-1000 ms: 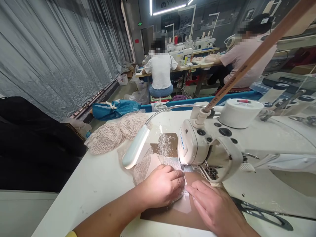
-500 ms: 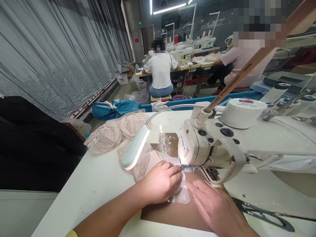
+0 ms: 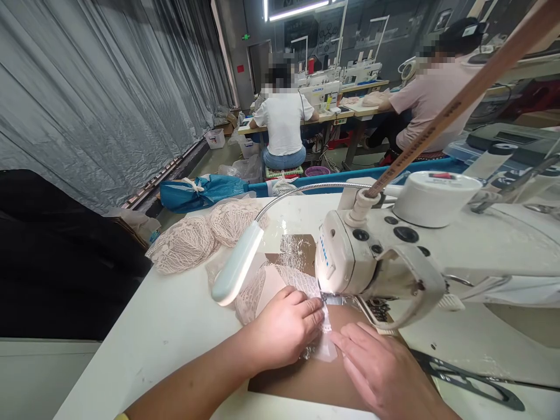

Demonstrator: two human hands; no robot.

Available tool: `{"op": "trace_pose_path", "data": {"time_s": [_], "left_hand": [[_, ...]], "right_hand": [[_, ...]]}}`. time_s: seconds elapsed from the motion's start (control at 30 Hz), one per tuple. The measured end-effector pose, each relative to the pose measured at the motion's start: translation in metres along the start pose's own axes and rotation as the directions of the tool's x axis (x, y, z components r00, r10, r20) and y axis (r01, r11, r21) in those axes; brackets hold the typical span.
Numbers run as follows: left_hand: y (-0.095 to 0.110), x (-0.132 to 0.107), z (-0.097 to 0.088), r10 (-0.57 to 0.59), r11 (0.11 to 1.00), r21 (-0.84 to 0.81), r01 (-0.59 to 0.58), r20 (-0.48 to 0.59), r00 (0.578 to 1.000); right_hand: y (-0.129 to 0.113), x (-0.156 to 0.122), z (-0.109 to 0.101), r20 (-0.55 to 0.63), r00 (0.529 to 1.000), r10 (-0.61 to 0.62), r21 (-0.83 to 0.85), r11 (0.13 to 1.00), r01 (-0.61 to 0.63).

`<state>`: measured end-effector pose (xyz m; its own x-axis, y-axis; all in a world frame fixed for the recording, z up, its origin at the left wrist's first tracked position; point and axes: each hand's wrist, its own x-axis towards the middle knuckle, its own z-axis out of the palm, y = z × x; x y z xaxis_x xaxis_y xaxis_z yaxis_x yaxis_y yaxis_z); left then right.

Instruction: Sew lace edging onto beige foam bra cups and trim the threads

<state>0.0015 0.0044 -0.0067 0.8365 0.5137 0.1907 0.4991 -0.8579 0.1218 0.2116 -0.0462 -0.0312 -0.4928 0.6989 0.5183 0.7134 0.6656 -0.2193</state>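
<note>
Pale pink lace fabric point(image 3: 297, 279) lies under the needle area of a white sewing machine point(image 3: 345, 251), with a sheer white edge piece point(image 3: 326, 350) along its near end. My left hand point(image 3: 286, 326) is closed over the lace, its bent fingers pressing it down just left of the needle. To the right, my right hand point(image 3: 380, 361) has its fingertips together at the edge of the sheer piece. Whether thumb and finger pinch it from both sides is partly hidden. Beneath both hands is a brown plate point(image 3: 306, 385) on the table.
A gooseneck lamp point(image 3: 238, 262) arches over the work. Lace cups point(image 3: 181, 245) lie at the table's back left. A dark flat tool point(image 3: 476, 382) is at the right. A thread cone point(image 3: 437, 198) stands behind the machine head. Two people point(image 3: 282, 125) sit at machines beyond.
The view has shifted slightly. Both hands stay almost in place, the lace still at the needle. The person at the far right has leaned or turned their head.
</note>
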Motion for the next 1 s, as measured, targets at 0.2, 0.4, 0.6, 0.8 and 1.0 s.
{"op": "trace_pose_path", "data": {"time_s": [0.2, 0.4, 0.6, 0.8, 1.0], "left_hand": [[-0.004, 0.001, -0.002, -0.012, 1.000, 0.002, 0.012, -0.014, 1.000], [-0.002, -0.003, -0.001, 0.027, 0.999, 0.018, -0.027, 0.004, 1.000], [-0.001, -0.002, 0.001, -0.011, 0.999, 0.031, 0.011, 0.015, 1.000], [-0.009, 0.001, 0.003, -0.065, 0.997, 0.031, 0.065, 0.012, 0.998], [-0.016, 0.002, 0.010, -0.134, 0.990, -0.046, 0.132, -0.049, 0.990]], "right_hand": [[0.001, 0.003, 0.002, -0.010, 1.000, -0.015, -0.057, 0.998, 0.014], [0.000, 0.007, 0.001, -0.044, 0.999, -0.020, -0.118, 0.993, 0.014], [0.001, 0.009, 0.002, -0.027, 1.000, -0.009, -0.164, 0.986, 0.004], [0.005, 0.008, 0.012, 0.023, 0.999, 0.043, -0.316, 0.948, -0.033], [0.007, 0.004, 0.014, 0.032, 0.999, 0.042, -0.323, 0.946, -0.030]]}}
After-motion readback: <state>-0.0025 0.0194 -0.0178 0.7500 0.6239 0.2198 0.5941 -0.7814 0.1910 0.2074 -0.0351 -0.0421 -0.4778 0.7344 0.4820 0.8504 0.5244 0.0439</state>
